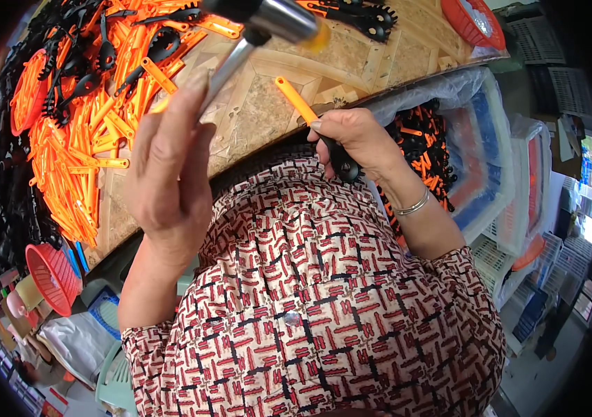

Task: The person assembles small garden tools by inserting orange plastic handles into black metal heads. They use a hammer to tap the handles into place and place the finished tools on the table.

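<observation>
My left hand [171, 167] is raised over the wooden table [268, 118], shut on the metal shaft of a hammer [278, 19] whose steel head with a yellow face sits at the top of the view. My right hand [360, 139] grips a utensil at the table's near edge. Its orange handle [294, 99] points up onto the table and its black toothed head [346, 169] hangs below my fingers. A silver bangle circles my right wrist. My patterned red and white shirt fills the lower view.
Loose orange handles [80, 153] are heaped on the table's left, with black toothed heads [80, 62] among them and more [369, 17] at the far edge. Red baskets [52, 278] [473, 21] sit lower left and top right. A plastic-lined bin [428, 153] of assembled pieces stands at right beside stacked crates [529, 187].
</observation>
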Available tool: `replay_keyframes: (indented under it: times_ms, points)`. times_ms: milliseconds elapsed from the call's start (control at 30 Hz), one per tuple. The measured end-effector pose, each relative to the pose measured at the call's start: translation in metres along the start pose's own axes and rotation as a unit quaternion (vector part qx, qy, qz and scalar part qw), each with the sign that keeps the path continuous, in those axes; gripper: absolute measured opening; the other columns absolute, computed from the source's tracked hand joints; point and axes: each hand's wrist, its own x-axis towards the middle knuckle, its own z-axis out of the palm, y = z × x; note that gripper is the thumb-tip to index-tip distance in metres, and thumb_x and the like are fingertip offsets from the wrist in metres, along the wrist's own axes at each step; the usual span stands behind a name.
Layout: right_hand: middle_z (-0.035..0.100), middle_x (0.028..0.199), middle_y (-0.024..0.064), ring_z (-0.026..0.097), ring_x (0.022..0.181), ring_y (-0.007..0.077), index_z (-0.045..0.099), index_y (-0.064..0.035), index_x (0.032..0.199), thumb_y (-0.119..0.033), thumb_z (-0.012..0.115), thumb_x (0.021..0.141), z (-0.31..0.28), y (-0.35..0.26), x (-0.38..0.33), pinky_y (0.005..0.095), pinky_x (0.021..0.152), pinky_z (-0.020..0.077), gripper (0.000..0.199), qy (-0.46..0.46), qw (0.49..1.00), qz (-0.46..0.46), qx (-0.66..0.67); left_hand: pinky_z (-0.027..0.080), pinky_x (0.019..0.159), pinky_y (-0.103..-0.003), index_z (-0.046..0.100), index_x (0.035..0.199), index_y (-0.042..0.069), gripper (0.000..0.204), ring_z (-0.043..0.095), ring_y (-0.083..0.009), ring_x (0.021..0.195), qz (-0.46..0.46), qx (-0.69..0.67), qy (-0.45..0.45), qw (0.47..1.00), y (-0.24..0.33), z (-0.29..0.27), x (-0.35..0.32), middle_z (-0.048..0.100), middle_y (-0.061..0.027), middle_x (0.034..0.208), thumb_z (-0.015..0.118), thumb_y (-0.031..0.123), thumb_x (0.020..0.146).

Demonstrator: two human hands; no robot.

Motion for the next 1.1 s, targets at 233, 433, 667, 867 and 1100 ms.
replay_keyframes:
  times_ms: [233,433,667,867,1100]
  points:
    - [0.070,0.071,0.0119,0.067,0.054,0.0198,0.068,0.0071,0.096,-0.014,0.060,0.101,-0.006,0.011,0.006,0.0285,0.052,0.0530,0.023,-0.034,0.998,-0.018,0.046,0.050,0.055,-0.041,0.068,0.136,0.016,0.053,0.063,-0.0254,0.063,-0.011,0.055,-0.100,0.993,0.008,0.001,-0.018,0.057,-0.0082,0.077,0.069,0.001,0.085]
    - [0.071,0.073,0.0131,0.068,0.057,0.0197,0.069,0.0067,0.096,-0.016,0.062,0.103,-0.013,0.014,0.003,0.0300,0.055,0.0544,0.025,-0.051,0.998,-0.033,0.022,0.052,0.070,-0.029,0.066,0.138,0.009,0.051,0.064,-0.0165,0.078,-0.141,0.054,-0.273,0.950,-0.006,0.003,-0.019,0.072,-0.0090,0.101,0.068,-0.009,0.090]
    - [0.070,0.074,0.0094,0.069,0.068,0.0172,0.073,0.0016,0.093,-0.022,0.065,0.100,-0.140,-0.041,-0.065,0.0324,0.063,0.0539,0.026,0.088,0.906,-0.039,-0.412,0.041,0.061,-0.021,0.066,0.136,0.005,0.036,0.051,-0.0030,0.072,-0.417,-0.208,-0.065,0.882,-0.030,-0.019,-0.005,0.060,0.0057,0.085,0.066,0.010,0.101]
    - [0.068,0.083,0.0130,0.063,0.083,0.0367,0.073,-0.0044,0.093,-0.027,0.070,0.092,-0.113,-0.084,-0.004,0.0428,0.076,0.0505,0.023,0.275,0.686,-0.334,-0.585,0.028,0.057,-0.019,0.065,0.135,0.005,0.038,0.037,-0.0007,0.067,-0.465,-0.261,-0.048,0.845,-0.048,-0.008,0.003,0.049,0.0107,0.079,0.070,0.014,0.099]
    - [0.058,0.092,0.0071,0.056,0.092,0.0267,0.072,-0.0070,0.089,-0.024,0.074,0.087,-0.068,-0.085,0.090,0.0416,0.083,0.0426,0.017,0.286,0.481,-0.439,-0.702,0.043,0.064,-0.028,0.074,0.111,0.006,0.020,0.055,-0.0119,0.069,-0.321,-0.021,-0.091,0.943,-0.064,-0.009,0.048,0.054,-0.0013,0.076,0.074,0.015,0.093]
